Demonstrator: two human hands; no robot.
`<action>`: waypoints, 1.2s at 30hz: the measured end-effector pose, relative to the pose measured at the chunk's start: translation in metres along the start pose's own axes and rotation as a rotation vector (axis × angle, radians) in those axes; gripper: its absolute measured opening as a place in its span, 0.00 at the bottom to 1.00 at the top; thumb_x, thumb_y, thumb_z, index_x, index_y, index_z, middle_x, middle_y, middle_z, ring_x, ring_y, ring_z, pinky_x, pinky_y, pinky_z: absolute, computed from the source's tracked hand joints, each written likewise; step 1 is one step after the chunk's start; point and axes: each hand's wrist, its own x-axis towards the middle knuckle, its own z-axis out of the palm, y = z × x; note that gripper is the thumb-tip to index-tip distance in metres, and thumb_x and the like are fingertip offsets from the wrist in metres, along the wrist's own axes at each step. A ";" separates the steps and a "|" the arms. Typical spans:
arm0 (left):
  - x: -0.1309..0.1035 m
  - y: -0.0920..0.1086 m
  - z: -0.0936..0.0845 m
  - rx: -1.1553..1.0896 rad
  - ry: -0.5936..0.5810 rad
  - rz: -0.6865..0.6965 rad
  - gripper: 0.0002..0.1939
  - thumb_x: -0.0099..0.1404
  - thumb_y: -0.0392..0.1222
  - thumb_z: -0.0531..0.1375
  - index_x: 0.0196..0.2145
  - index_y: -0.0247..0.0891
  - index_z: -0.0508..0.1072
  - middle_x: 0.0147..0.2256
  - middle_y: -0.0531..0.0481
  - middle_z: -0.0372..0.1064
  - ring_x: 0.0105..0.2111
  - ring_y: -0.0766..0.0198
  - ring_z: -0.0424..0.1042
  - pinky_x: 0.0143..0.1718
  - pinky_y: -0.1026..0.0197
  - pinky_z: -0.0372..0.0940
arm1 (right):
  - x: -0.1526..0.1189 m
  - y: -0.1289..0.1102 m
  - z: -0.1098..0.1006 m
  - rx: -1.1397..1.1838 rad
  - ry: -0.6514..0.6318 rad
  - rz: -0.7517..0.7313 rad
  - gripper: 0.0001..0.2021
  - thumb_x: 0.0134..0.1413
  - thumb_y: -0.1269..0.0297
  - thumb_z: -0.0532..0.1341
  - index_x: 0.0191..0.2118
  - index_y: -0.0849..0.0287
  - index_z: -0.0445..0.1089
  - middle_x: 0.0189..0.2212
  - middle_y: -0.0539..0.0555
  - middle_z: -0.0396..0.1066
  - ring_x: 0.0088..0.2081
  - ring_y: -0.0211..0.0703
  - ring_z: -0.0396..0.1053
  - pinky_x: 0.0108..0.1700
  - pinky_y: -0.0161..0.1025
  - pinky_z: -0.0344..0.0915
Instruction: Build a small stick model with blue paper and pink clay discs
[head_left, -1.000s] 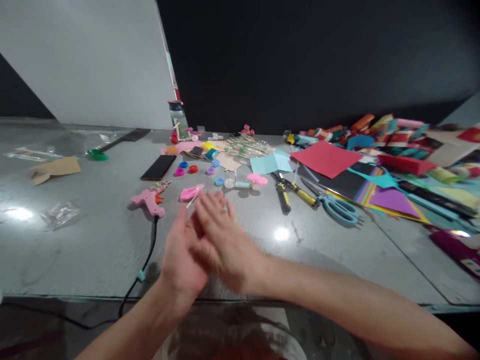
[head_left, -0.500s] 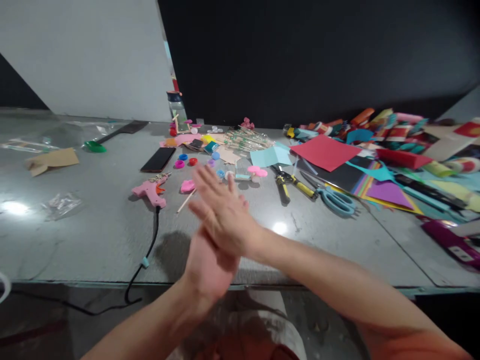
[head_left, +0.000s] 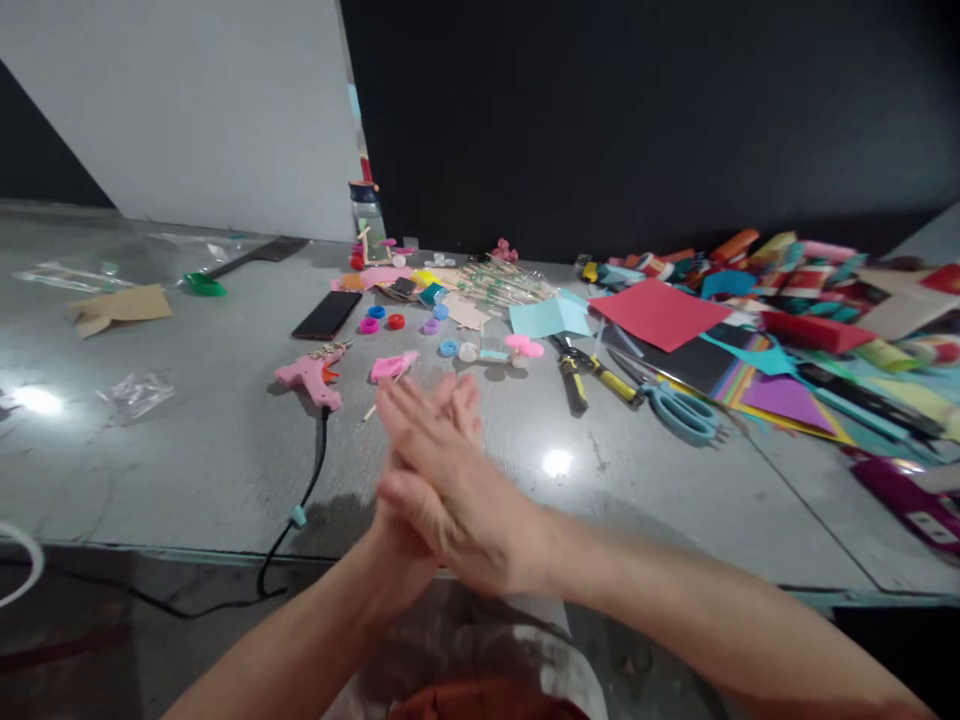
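Observation:
Over the table's front edge, my right hand [head_left: 469, 495] lies palm down across my left hand [head_left: 403, 540]. The palms are pressed together, and the right fingers stretch forward, close to one another. Some left fingertips show past the right hand; the rest of that palm is covered. Whatever lies between the palms, if anything, is hidden. Just beyond the fingers sits a pink lump in wrapping [head_left: 393, 366], with the end of a thin wooden stick [head_left: 370, 412] beside it. A pink glue gun [head_left: 309, 378] rests to the left.
Small coloured rings [head_left: 396, 321], a phone [head_left: 326, 315] and a small stick model with pink discs [head_left: 495, 354] lie farther back. To the right are yellow-handled pliers [head_left: 574, 385], blue scissors [head_left: 684, 412] and red paper [head_left: 660, 312]. The glue gun's black cord [head_left: 319, 465] hangs over the front edge.
My hands have slid against each other: the right hand has come down and nearer, and left fingertips now show beyond it. The view has shifted slightly.

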 end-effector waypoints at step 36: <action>0.010 -0.007 0.002 -0.094 -0.017 -0.177 0.24 0.78 0.49 0.46 0.56 0.31 0.74 0.45 0.42 0.80 0.57 0.57 0.74 0.61 0.57 0.65 | -0.028 0.044 -0.031 -0.080 0.220 0.094 0.24 0.75 0.55 0.43 0.70 0.51 0.55 0.73 0.53 0.47 0.75 0.45 0.38 0.73 0.65 0.27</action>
